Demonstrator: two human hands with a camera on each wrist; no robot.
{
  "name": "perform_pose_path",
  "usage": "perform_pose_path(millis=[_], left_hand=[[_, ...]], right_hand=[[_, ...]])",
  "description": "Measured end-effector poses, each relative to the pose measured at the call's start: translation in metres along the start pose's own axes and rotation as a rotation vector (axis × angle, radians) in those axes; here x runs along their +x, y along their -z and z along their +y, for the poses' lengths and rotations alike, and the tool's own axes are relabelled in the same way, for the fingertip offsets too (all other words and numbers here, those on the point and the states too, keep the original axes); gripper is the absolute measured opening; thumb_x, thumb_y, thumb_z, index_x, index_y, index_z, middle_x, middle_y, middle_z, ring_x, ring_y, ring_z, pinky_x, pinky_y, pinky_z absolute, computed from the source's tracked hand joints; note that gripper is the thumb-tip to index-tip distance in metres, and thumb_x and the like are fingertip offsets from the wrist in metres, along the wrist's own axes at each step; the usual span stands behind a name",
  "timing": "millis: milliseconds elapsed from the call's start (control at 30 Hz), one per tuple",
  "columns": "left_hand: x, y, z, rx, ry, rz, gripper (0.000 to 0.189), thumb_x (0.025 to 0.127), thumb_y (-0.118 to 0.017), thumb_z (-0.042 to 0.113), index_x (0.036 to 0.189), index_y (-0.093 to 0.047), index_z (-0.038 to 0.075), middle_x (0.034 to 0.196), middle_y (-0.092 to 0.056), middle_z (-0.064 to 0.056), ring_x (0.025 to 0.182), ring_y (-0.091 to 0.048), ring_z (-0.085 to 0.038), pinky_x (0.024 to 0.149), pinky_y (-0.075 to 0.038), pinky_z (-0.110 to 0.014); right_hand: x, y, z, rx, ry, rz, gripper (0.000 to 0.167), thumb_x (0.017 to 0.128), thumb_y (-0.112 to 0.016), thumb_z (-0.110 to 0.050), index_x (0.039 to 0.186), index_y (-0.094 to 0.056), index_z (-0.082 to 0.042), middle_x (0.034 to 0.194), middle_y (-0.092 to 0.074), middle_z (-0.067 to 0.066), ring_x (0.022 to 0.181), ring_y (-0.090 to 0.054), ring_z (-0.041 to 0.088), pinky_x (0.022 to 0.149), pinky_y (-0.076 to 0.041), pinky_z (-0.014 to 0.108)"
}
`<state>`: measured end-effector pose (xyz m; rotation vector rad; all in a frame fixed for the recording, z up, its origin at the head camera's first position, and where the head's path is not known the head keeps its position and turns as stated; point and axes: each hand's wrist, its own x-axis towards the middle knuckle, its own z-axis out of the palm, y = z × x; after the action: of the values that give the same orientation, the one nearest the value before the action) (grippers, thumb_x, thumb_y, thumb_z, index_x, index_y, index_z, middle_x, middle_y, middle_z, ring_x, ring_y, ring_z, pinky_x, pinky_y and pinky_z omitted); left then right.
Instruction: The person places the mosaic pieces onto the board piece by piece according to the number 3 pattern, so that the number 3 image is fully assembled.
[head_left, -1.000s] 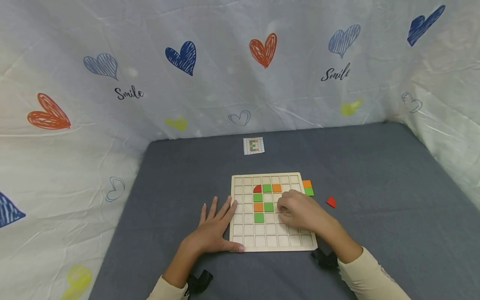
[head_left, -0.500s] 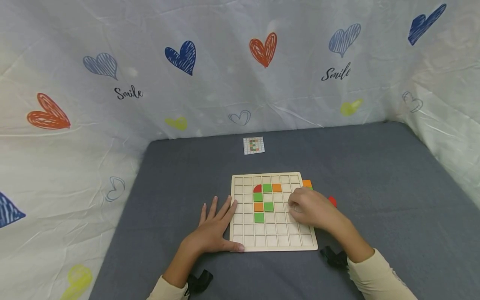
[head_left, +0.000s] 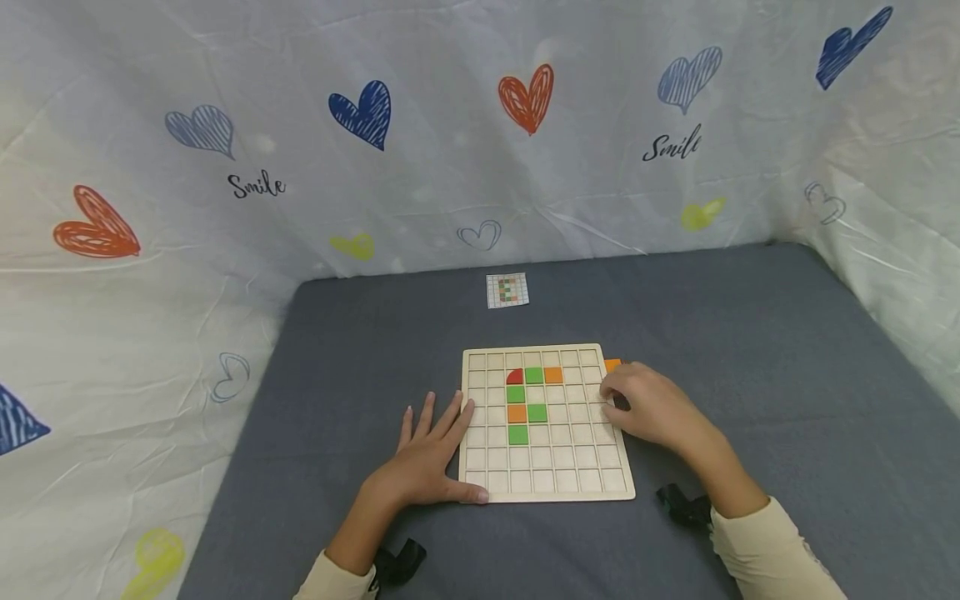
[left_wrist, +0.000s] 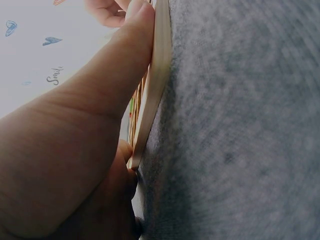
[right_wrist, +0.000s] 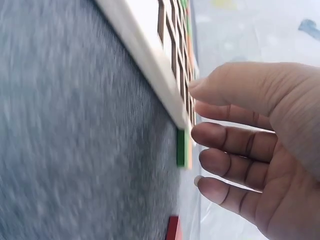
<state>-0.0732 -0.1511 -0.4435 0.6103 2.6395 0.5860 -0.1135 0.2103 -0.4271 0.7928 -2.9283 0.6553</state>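
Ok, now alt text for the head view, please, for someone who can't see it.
A person's left hand rests on the left edge of a wooden grid board; the right hand is at its right edge. Seven coloured tiles sit on the board; a small patterned card lies beyond.

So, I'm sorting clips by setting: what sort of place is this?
Probably a curtained-off tabletop booth: a heart-printed white sheet hangs around a grey cloth-topped table bearing a gridded board.

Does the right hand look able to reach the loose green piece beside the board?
Probably yes: the right hand looks empty, and the right wrist view shows nothing between it and the green piece.
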Motion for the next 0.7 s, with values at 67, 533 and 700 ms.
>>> perform_pose_path(millis=[67, 533, 700], left_hand=[[0.000, 0.000, 0.000, -0.002, 0.000, 0.001, 0.125, 0.070, -0.075, 0.075, 0.163, -0.011, 0.022, 0.168, -0.001, -0.001, 0.149, 0.016, -0.037, 0.113, 0.013, -0.063], [0.000, 0.001, 0.001, -0.003, 0.005, -0.004, 0.125, 0.070, -0.075, 0.075, 0.163, -0.010, 0.022, 0.168, 0.001, 0.000, 0.149, 0.017, -0.037, 0.113, 0.013, -0.063], [0.001, 0.000, 0.000, -0.002, 0.003, -0.005, 0.126, 0.070, -0.075, 0.076, 0.163, -0.010, 0.023, 0.168, 0.001, 0.000, 0.149, 0.017, -0.036, 0.113, 0.013, -0.063]], right_hand=[[0.000, 0.002, 0.005, -0.012, -0.022, 0.002, 0.011, 0.083, -0.078, -0.007, 0.092, -0.072, -0.009, 0.088, -0.064, -0.002, 0.084, -0.056, 0.020, 0.072, -0.048, 0.041], [0.001, 0.006, 0.021, -0.009, -0.138, -0.033, 0.030, 0.084, -0.078, -0.008, 0.112, -0.069, 0.001, 0.087, -0.058, 0.003, 0.079, -0.051, 0.021, 0.068, -0.044, 0.042], [0.000, 0.007, 0.024, -0.005, -0.144, -0.023, 0.031, 0.084, -0.078, -0.008, 0.112, -0.069, 0.001, 0.086, -0.058, 0.003, 0.076, -0.050, 0.020, 0.066, -0.042, 0.041]])
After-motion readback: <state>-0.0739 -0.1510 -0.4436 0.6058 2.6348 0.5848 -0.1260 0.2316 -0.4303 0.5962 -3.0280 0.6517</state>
